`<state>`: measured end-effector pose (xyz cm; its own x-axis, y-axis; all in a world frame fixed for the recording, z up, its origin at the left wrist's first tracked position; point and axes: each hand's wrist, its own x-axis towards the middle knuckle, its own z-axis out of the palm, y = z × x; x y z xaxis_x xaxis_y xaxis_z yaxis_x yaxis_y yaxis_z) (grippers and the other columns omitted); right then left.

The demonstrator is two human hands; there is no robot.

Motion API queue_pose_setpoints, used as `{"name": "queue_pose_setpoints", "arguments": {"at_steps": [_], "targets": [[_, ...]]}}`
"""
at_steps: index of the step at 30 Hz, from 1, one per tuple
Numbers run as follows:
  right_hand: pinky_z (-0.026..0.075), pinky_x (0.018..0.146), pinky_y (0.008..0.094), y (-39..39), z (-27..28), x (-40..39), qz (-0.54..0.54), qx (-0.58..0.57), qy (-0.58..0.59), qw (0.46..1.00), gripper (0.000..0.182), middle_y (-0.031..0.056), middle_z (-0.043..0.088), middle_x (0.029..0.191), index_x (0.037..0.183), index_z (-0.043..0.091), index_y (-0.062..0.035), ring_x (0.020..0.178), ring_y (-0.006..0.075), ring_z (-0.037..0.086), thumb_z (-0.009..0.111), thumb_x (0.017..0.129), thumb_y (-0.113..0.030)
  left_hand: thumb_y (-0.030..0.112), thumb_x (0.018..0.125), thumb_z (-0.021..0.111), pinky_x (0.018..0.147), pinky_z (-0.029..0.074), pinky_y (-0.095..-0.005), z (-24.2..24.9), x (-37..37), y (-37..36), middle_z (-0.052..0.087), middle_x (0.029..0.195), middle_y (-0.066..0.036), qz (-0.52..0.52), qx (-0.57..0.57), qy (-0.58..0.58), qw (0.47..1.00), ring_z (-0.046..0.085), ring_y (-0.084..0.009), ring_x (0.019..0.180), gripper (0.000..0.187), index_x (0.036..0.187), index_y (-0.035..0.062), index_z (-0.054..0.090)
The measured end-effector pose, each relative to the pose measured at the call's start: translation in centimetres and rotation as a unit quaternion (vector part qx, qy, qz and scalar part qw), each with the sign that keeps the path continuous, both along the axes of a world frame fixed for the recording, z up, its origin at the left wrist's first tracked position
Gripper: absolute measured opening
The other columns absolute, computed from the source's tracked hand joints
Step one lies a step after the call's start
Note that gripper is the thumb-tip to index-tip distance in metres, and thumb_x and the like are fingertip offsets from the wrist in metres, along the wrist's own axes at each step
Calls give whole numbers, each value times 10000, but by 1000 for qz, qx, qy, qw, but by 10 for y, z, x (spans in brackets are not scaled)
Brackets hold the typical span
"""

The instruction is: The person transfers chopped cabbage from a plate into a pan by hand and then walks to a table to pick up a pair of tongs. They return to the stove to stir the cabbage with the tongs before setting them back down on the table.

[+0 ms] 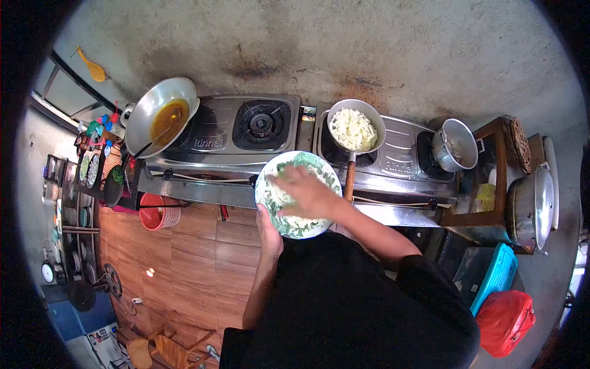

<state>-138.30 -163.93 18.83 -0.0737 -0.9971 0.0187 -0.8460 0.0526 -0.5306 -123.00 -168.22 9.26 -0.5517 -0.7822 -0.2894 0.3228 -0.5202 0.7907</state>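
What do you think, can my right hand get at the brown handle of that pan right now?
Probably yes: the handle sticks out right beside the bowl, near your right wrist, with most of it uncovered. Your right hand would just have to leave the bowl first.

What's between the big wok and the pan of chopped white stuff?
Between the wok and the pan: a black burner, then the gap between the stoves, in the head view.

Soft daylight is filling the room; the right hand [301, 194] is blurring, and dark round edges are bending everything.
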Motion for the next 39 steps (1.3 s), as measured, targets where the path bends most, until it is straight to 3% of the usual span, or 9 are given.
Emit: {"name": "queue_pose_setpoints", "arguments": {"at_steps": [12, 16, 18, 22, 25, 29, 33, 35, 39], "targets": [[529, 857, 406, 0, -38, 5, 86, -36, 39, 995, 343, 220, 536, 1102, 1170, 547, -7, 1044, 360, 599, 530, 830, -45, 479, 1015, 318, 1023, 393, -373, -7, -7, 3, 447, 1377, -149, 4, 41, 38, 998, 481, -230, 1233, 627, 1404, -12, 318], [512, 854, 405, 0, -46, -21, 28, -81, -114, 990, 358, 211, 593, 1061, 1149, 559, 1, 1009, 346, 614, 562, 792, 9, 480, 1011, 331, 1025, 400, -367, -8, -17, 4, 462, 1367, -154, -6, 49, 25, 998, 494, -232, 1228, 635, 1399, -22, 318], [489, 851, 367, 1, -35, -31, -35, -136, -231, 963, 281, 192, 637, 1020, 1085, 573, 32, 955, 321, 621, 612, 810, -4, 516, 1004, 293, 1063, 371, -393, -15, -19, 2, 427, 1415, -131, -32, 45, 32, 998, 460, -248, 1267, 649, 1434, 29, 289], [481, 794, 288, -2, -33, -61, -50, -105, -404, 907, 222, 37, 664, 955, 1097, 610, -3, 868, 102, 579, 619, 918, -135, 534, 998, 287, 1069, 364, -397, 5, -29, 3, 406, 1437, -136, -39, 51, 42, 997, 447, -255, 1283, 674, 1445, 30, 270], [478, 778, 257, 5, -8, -75, -106, -35, -555, 824, 213, 9, 663, 952, 1093, 623, -20, 856, 77, 579, 617, 923, -148, 545, 995, 283, 1074, 357, -397, 12, -36, 3, 402, 1440, -135, -37, 40, 38, 998, 442, -258, 1288, 689, 1450, 28, 256], [344, 482, 199, 15, -7, -107, -182, -52, -627, 756, 186, -10, 610, 825, 1062, 640, -40, 637, 60, 489, 629, 914, -152, 556, 991, 281, 1089, 332, -399, 5, -42, 2, 363, 1467, -137, -22, 54, 39, 998, 399, -264, 1322, 709, 1460, 26, 232], [330, 473, 195, 25, -13, -157, -236, -80, -679, 690, 190, 4, 606, 834, 1081, 611, -50, 594, 71, 459, 628, 912, -135, 572, 984, 279, 1093, 324, -401, -1, -41, 2, 345, 1481, -130, -23, 49, 53, 997, 388, -268, 1331, 726, 1470, 37, 213], [474, 626, 276, 21, -23, -180, -323, -108, -616, 710, 213, 25, 640, 884, 1041, 603, -67, 741, 118, 585, 687, 870, -162, 569, 987, 270, 1094, 324, -398, -5, -37, 3, 344, 1484, -127, -14, 54, 51, 997, 388, -266, 1332, 717, 1472, 45, 216], [509, 737, 336, 11, -72, -241, -357, -62, -277, 890, 388, 135, 671, 993, 1130, 610, -10, 866, 213, 636, 714, 834, -237, 570, 987, 263, 1099, 315, -396, -7, -30, 5, 345, 1485, -122, 15, 34, 35, 999, 387, -268, 1333, 714, 1473, 48, 221]]}}
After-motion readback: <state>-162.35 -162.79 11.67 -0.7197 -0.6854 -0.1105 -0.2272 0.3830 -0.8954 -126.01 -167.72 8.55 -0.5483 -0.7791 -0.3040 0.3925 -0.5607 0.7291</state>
